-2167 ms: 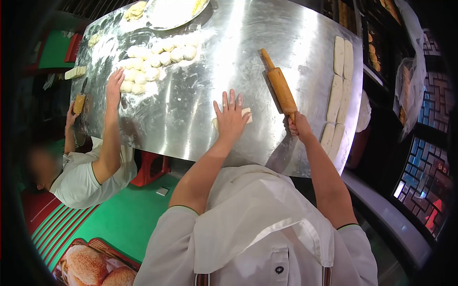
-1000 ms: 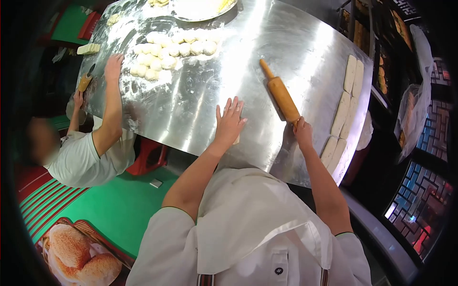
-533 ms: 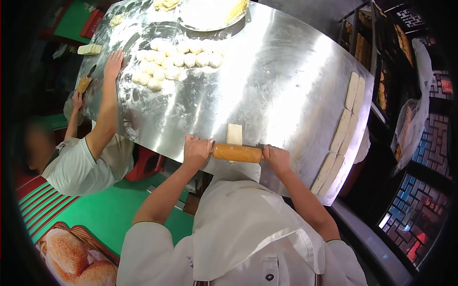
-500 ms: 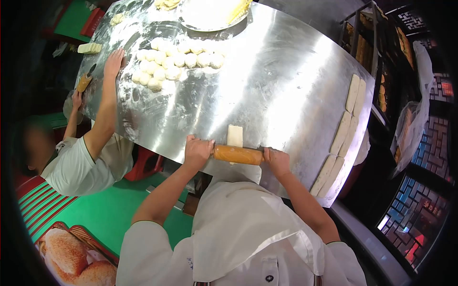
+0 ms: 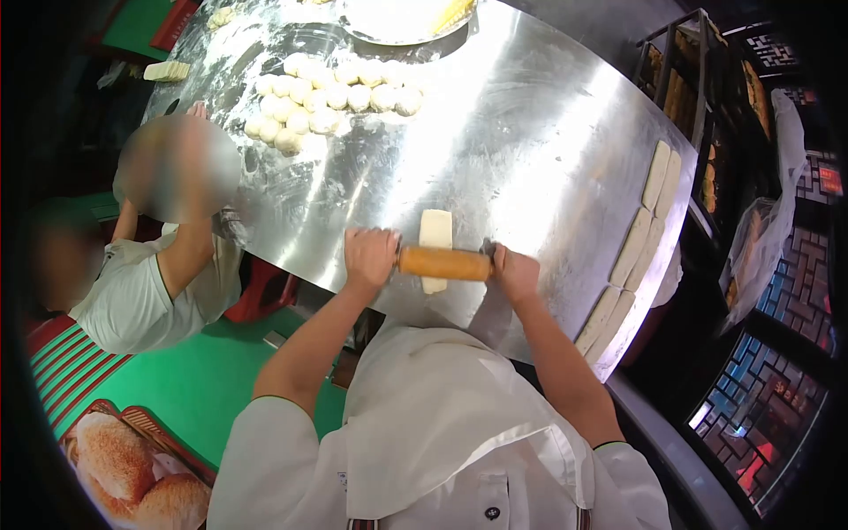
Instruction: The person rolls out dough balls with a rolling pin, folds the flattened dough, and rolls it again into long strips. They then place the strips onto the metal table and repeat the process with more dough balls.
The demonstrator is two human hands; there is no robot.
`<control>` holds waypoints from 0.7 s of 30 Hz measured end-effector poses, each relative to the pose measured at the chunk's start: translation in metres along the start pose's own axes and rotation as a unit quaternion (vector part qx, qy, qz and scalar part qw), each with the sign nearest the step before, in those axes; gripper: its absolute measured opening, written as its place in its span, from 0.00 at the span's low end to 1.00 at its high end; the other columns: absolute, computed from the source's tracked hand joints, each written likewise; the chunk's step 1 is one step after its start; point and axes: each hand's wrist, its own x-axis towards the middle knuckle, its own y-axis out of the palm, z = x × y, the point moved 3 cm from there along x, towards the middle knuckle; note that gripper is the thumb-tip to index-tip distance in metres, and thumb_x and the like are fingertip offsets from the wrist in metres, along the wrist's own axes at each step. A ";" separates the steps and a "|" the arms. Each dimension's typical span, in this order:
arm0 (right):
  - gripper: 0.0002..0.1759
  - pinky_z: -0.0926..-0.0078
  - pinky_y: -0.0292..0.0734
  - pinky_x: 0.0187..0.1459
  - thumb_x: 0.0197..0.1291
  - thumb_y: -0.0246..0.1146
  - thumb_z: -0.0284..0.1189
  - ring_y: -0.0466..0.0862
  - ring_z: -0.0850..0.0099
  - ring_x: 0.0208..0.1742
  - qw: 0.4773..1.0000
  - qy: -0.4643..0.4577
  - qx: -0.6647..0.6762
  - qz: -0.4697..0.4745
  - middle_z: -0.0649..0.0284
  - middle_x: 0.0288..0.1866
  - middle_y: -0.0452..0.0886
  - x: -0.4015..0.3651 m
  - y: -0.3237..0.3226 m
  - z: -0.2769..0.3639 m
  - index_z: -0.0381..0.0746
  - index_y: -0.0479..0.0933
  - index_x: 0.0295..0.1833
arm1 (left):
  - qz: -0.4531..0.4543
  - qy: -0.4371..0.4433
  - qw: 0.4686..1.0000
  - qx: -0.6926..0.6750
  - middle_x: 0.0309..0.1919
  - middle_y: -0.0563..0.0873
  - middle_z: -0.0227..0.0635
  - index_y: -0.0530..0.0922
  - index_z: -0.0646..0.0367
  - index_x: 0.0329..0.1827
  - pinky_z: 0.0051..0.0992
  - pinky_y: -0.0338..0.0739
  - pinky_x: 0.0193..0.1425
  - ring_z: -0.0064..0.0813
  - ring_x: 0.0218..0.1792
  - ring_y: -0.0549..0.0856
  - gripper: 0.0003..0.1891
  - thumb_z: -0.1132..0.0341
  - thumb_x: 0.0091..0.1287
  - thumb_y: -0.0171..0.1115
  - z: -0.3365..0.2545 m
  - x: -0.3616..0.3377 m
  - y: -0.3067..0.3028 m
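Observation:
A wooden rolling pin [image 5: 445, 263] lies crosswise over a pale strip of dough [image 5: 435, 228] near the table's front edge. My left hand [image 5: 371, 256] is closed round the pin's left handle. Round the right handle, my right hand [image 5: 516, 269] is closed as well. The dough sticks out beyond the pin on its far side and a little on its near side; its middle is hidden under the wood.
The metal table [image 5: 530, 159] carries several dough balls [image 5: 322, 97], a large round pan [image 5: 406, 35] at the back and long dough strips [image 5: 629, 252] along the right edge. A co-worker [image 5: 150, 291] stands at the left. A loaded rack [image 5: 685, 79] is beyond the right side.
Both my hands and the rolling pin have moved slightly forward over the dough, which now shows more on the near side. The co-worker's hands have come together at the left.

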 end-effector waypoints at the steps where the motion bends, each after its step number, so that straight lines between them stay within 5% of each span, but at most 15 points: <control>1: 0.25 0.58 0.79 0.28 0.73 0.49 0.43 0.84 0.57 0.23 1.000 -0.018 -0.014 0.000 0.57 0.22 0.83 -0.023 0.005 0.000 0.43 0.81 0.27 | 0.002 0.023 1.000 0.008 0.31 0.85 0.35 0.81 0.53 0.28 0.40 0.68 0.50 0.37 0.35 0.82 0.15 0.59 0.73 0.53 -0.008 -0.023 -0.006; 4: 0.21 0.59 0.78 0.26 0.70 0.54 0.40 0.83 0.59 0.20 0.994 -0.083 0.049 -0.059 0.58 0.19 0.82 -0.062 -0.001 0.008 0.43 0.81 0.26 | 0.086 -0.013 0.996 0.003 0.30 0.84 0.33 0.81 0.53 0.33 0.40 0.67 0.48 0.36 0.35 0.81 0.10 0.61 0.71 0.56 -0.019 -0.064 -0.010; 8: 0.20 0.59 0.79 0.26 0.70 0.56 0.39 0.83 0.59 0.20 0.999 -0.034 0.035 -0.018 0.58 0.18 0.82 -0.053 0.008 0.003 0.44 0.81 0.25 | 0.103 -0.024 0.994 -0.038 0.26 0.83 0.35 0.82 0.54 0.35 0.41 0.68 0.48 0.37 0.32 0.81 0.10 0.61 0.72 0.56 -0.011 -0.051 -0.009; 10: 0.22 0.58 0.79 0.26 0.71 0.54 0.41 0.84 0.58 0.22 1.000 -0.003 -0.005 -0.022 0.58 0.20 0.83 -0.022 0.009 -0.001 0.44 0.81 0.26 | 0.055 -0.003 0.996 -0.072 0.23 0.82 0.38 0.83 0.56 0.33 0.43 0.69 0.47 0.40 0.28 0.81 0.14 0.60 0.72 0.54 0.003 -0.023 0.002; 12: 0.25 0.57 0.79 0.27 0.73 0.51 0.42 0.85 0.56 0.24 0.997 -0.005 -0.005 -0.071 0.56 0.22 0.83 0.026 -0.004 0.000 0.43 0.80 0.26 | 0.022 -0.058 0.998 0.001 0.19 0.84 0.41 0.83 0.59 0.22 0.42 0.71 0.46 0.46 0.22 0.80 0.23 0.57 0.74 0.55 0.013 0.027 0.016; 14: 0.26 0.56 0.80 0.30 0.75 0.47 0.43 0.85 0.53 0.26 0.999 0.028 -0.031 -0.031 0.55 0.25 0.84 0.079 -0.036 0.011 0.41 0.80 0.28 | 0.031 -0.109 0.993 0.018 0.22 0.86 0.42 0.85 0.59 0.22 0.42 0.72 0.47 0.46 0.24 0.82 0.25 0.56 0.75 0.53 0.011 0.086 -0.011; 19: 0.24 0.52 0.80 0.33 0.77 0.41 0.42 0.85 0.49 0.31 0.995 -0.024 -0.083 -0.041 0.50 0.29 0.84 0.137 -0.047 0.002 0.40 0.78 0.38 | 0.062 -0.136 0.985 0.087 0.24 0.88 0.37 0.86 0.49 0.23 0.41 0.77 0.43 0.37 0.30 0.88 0.18 0.58 0.71 0.56 0.035 0.150 0.024; 21: 0.24 0.51 0.79 0.34 0.76 0.40 0.43 0.84 0.49 0.28 1.000 -0.012 0.004 -0.026 0.51 0.30 0.85 0.122 -0.031 0.002 0.43 0.78 0.38 | -0.020 -0.078 0.992 0.094 0.25 0.88 0.34 0.86 0.46 0.26 0.44 0.75 0.44 0.35 0.29 0.88 0.14 0.61 0.70 0.56 0.026 0.122 0.010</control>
